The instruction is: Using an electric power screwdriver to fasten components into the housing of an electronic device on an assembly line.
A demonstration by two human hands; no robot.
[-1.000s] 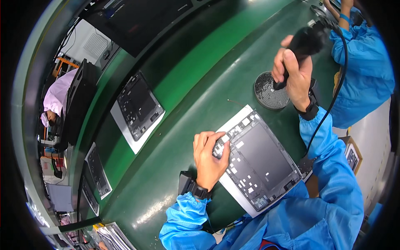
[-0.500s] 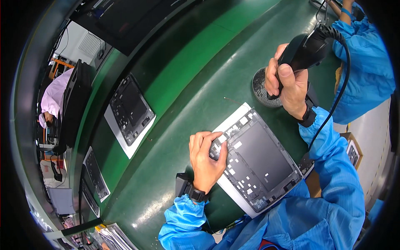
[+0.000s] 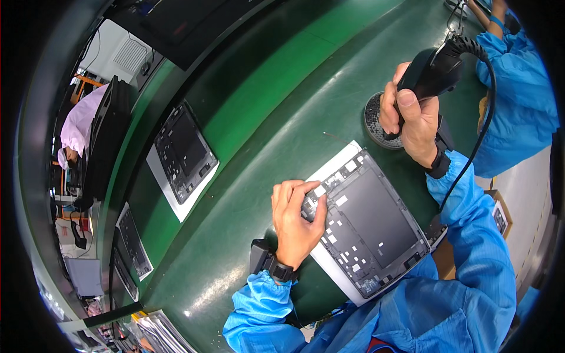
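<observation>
In front of me a dark grey tablet housing [image 3: 376, 217] with many small white stickers lies on a white sheet [image 3: 329, 276] on the green table. My left hand [image 3: 297, 220] grips its far left edge, the thumb resting on the inner face and the fingers curled at the rim. Raised to the right of the housing, my right hand [image 3: 415, 120] is wrapped round the handle of a black barcode scanner [image 3: 432, 70]. The scanner's coiled cable [image 3: 491, 112] hangs down past my right forearm. Behind the hand is a round, speckled grey stand [image 3: 376, 126].
Another tablet housing [image 3: 185, 150] lies on white paper farther left, with more flat panels [image 3: 134, 241] beyond it. A dark monitor [image 3: 170, 29] stands at the far edge. At right sits a co-worker in a blue sleeve [image 3: 518, 106]. Papers [image 3: 165, 332] are stacked lower left.
The view has shifted slightly, so the housing, the stand and both hands appear a little farther right. Both hands keep their grips.
</observation>
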